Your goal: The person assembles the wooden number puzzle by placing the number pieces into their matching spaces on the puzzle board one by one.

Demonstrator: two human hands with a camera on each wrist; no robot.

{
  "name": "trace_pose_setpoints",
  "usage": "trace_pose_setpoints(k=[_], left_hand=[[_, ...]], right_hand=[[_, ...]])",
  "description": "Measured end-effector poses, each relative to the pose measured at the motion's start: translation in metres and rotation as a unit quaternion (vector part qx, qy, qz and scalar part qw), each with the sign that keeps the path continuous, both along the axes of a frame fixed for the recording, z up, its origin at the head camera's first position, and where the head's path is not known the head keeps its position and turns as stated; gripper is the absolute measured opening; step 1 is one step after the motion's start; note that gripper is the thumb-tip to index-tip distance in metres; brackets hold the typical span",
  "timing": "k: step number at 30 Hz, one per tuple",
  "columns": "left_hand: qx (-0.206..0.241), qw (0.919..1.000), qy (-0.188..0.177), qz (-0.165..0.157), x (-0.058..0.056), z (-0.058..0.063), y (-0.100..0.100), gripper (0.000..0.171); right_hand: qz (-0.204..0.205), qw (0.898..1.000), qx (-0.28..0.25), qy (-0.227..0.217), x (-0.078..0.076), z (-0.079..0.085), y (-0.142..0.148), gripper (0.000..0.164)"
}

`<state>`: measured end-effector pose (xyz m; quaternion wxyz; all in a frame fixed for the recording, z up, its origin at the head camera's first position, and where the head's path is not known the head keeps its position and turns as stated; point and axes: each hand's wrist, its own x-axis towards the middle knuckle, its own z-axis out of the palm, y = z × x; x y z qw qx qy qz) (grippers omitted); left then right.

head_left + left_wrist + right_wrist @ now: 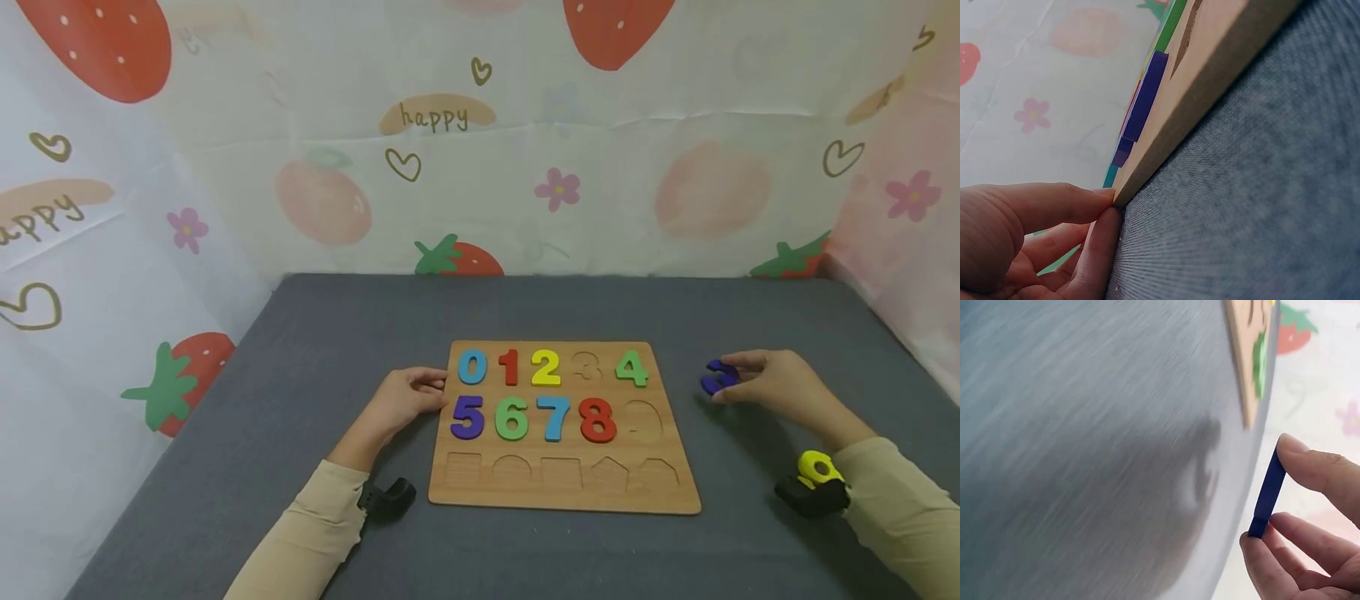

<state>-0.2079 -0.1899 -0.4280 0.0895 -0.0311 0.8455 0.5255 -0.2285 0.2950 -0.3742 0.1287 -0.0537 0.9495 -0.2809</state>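
Observation:
A wooden number puzzle board lies flat on the table, with colored digits such as the blue 0, green 4 and red 8 seated in it. At the board's left edge my left hand pinches the wood; the left wrist view shows thumb and finger at the board's corner. To the right of the board, my right hand holds a dark blue number 3 between thumb and fingers. In the right wrist view, this number 3 appears edge-on, above its shadow.
A yellow digit piece with a round hole lies by the right wrist, partly hidden by the black wrist camera. Shape recesses line the board's front. Grey cloth covers the table, and a printed curtain stands behind.

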Motion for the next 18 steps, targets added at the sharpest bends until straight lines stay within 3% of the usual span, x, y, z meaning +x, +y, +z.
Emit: trace_pose_setpoints(k=[18], left_hand=[[-0.006,1.0000,-0.003,0.005,-0.001,0.000,-0.001,0.043]], right_hand=[[0.063,0.996,-0.058,0.009,-0.021,0.001,-0.078,0.068]])
